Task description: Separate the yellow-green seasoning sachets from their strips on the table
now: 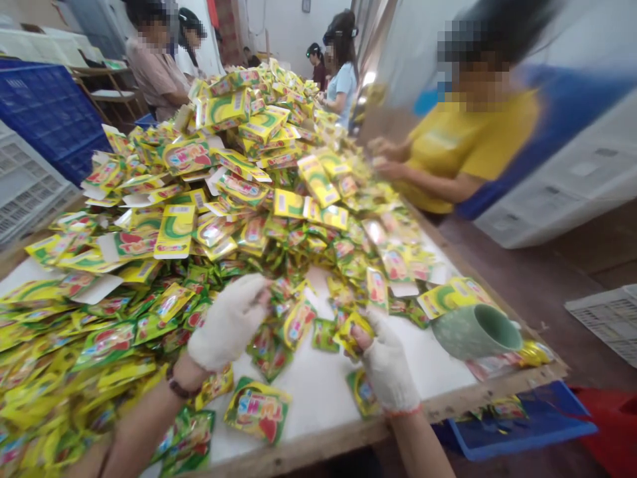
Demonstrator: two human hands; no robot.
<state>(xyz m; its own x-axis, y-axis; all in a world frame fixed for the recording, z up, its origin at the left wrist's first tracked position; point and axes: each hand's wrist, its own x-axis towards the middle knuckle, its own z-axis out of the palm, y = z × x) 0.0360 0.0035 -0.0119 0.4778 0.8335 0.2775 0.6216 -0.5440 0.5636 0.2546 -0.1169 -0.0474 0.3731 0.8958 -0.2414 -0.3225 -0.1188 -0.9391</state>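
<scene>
My left hand, in a white fingerless glove, is closed at the near edge of the heap. Its fingertips meet small green and red packets; what lies between them is hidden. A small yellow packet sits in the closed fingers of my right hand, gloved the same way. Between my hands, a yellow box printed with fruit leans near a small green packet. Closer to me, a larger yellow and green packet lies flat on the white tabletop.
A tall heap of yellow boxes and packets covers much of the table. On the right, a green cup lies on its side near the wooden edge. Below is a blue tray. A co-worker in yellow stands at the right; others stand farther back.
</scene>
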